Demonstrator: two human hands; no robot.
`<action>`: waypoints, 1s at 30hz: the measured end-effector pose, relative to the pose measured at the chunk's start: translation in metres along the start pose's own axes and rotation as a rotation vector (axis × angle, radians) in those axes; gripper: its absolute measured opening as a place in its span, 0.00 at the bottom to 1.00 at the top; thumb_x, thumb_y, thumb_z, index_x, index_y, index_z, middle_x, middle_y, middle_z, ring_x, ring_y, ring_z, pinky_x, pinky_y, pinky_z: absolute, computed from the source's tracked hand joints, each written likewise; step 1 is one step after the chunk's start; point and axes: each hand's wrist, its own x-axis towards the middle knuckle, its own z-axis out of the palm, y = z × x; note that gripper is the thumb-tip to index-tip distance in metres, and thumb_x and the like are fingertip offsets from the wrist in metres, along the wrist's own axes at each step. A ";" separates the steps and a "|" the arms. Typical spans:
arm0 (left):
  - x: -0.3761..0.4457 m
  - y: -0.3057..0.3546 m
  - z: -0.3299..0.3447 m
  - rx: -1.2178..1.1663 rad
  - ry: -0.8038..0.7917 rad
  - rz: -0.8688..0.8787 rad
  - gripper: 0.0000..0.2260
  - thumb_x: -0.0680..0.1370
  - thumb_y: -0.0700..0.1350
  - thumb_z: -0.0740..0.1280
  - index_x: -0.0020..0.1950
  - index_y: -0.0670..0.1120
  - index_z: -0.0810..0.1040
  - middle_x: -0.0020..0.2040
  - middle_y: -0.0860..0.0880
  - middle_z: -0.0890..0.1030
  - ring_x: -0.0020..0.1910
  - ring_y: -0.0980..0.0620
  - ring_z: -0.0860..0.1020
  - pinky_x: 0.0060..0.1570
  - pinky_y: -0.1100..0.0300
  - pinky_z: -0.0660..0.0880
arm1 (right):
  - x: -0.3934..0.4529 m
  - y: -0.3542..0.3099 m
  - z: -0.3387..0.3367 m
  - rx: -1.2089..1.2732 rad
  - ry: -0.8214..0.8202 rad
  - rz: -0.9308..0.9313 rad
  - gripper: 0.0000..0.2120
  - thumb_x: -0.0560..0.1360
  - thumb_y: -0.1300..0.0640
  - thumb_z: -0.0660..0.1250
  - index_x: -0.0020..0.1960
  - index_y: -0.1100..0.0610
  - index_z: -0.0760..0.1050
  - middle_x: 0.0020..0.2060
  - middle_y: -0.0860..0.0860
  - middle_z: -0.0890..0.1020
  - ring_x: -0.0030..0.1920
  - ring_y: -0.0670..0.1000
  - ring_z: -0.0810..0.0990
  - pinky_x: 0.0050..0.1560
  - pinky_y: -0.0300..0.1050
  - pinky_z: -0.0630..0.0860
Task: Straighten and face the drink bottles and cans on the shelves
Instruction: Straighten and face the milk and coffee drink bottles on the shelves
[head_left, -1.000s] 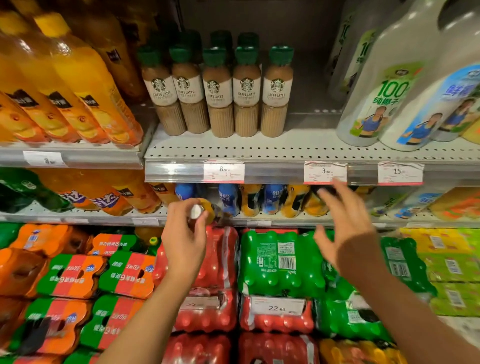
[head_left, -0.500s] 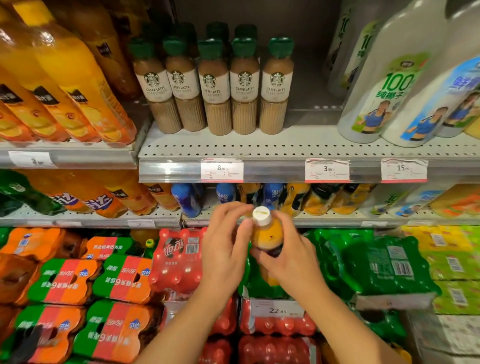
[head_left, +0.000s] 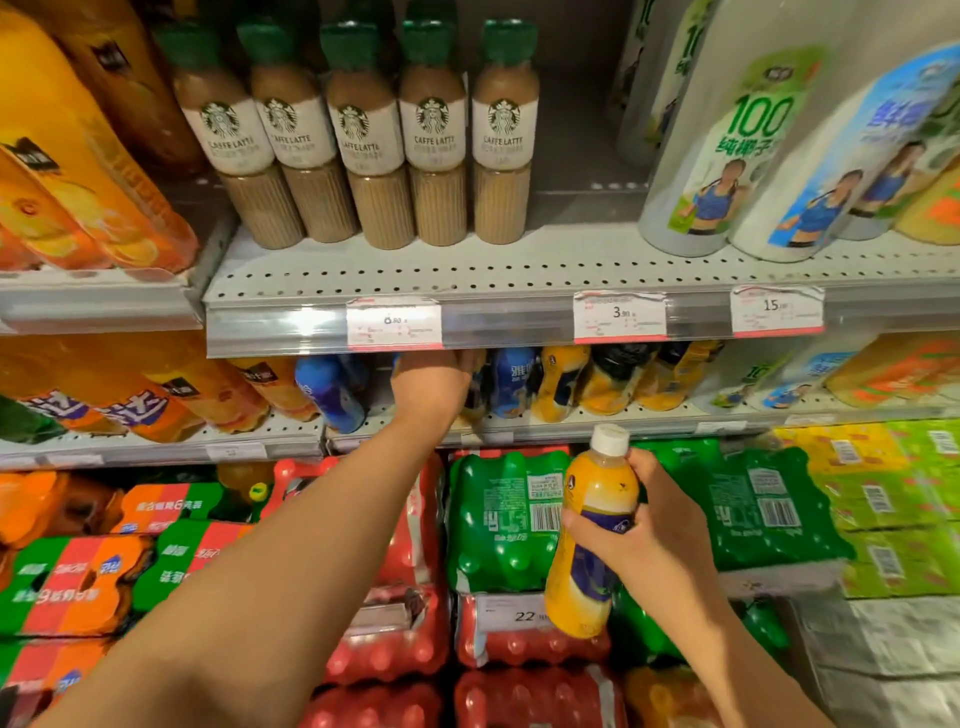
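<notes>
Five latte bottles (head_left: 363, 135) upright above; one orange bottle (head_left: 592, 540) gripped by right hand (head_left: 644, 540); left hand (head_left: 431, 387) grip unclear.

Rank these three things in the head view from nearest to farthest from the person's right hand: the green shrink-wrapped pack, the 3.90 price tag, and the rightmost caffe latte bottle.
Measured from the right hand, which grips an orange drink bottle:
1. Green shrink-wrapped pack, just behind and left of the hand, on the lower stack.
2. 3.90 price tag, above the hand, on the shelf edge.
3. Rightmost caffe latte bottle, higher and back, on the upper shelf.
</notes>
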 end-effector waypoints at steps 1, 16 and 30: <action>0.001 -0.002 0.002 0.029 -0.019 -0.009 0.13 0.84 0.51 0.62 0.58 0.45 0.82 0.56 0.40 0.84 0.57 0.37 0.81 0.53 0.52 0.74 | -0.001 0.002 -0.003 0.010 0.006 0.003 0.30 0.63 0.40 0.80 0.59 0.32 0.69 0.52 0.34 0.81 0.50 0.34 0.80 0.49 0.35 0.77; -0.014 0.053 0.034 0.016 -0.152 0.060 0.19 0.84 0.55 0.61 0.63 0.40 0.75 0.56 0.38 0.81 0.55 0.38 0.80 0.44 0.52 0.72 | -0.008 0.015 -0.033 -0.128 0.071 0.036 0.33 0.60 0.33 0.77 0.60 0.44 0.73 0.47 0.45 0.82 0.44 0.48 0.80 0.42 0.38 0.73; -0.108 0.000 -0.029 -0.637 0.135 0.253 0.11 0.79 0.49 0.71 0.60 0.52 0.79 0.56 0.57 0.80 0.56 0.54 0.77 0.57 0.59 0.72 | 0.005 0.011 -0.025 -0.050 0.282 -0.033 0.28 0.61 0.34 0.78 0.53 0.40 0.69 0.50 0.44 0.75 0.47 0.44 0.76 0.46 0.42 0.71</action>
